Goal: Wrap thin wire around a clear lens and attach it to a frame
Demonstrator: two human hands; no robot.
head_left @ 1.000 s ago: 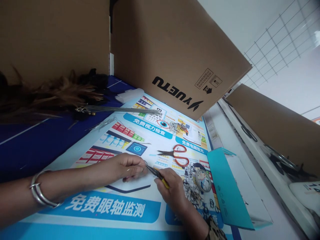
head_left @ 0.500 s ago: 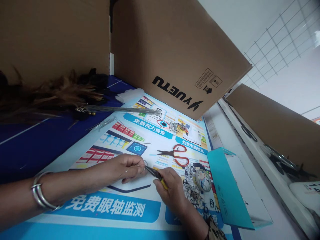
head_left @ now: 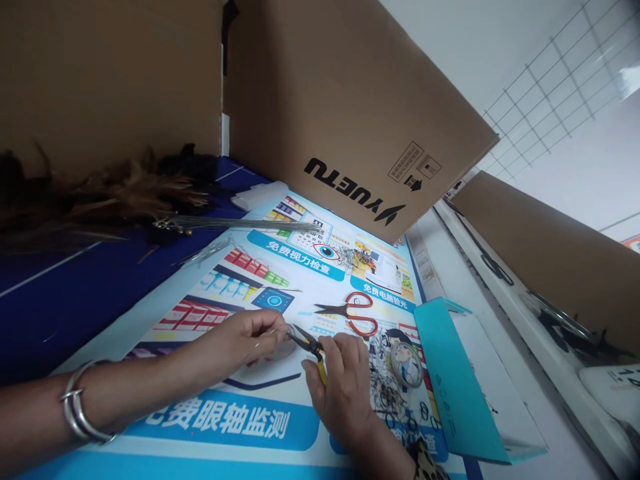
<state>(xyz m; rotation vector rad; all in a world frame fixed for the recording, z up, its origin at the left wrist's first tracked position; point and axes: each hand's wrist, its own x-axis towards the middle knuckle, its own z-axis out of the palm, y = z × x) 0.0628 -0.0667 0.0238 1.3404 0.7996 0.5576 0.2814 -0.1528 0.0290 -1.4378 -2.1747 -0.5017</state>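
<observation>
Head: pliers (head_left: pixel 316 347) in right hand (head_left: pixel 345 387)

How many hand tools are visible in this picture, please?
2: pliers in the right hand, and red-handled scissors lying on the printed sheet. More could be hidden from view.

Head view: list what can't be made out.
All in the head view:
- small wire piece: full shape, mostly hidden by the left hand.
- needle-nose pliers: handle ends, covered by the right hand.
- small rings: count, too small and jumbled.
- brown feathers: far end, cut off by the left edge.
- white container: remainder, cut off by the right edge.
</observation>
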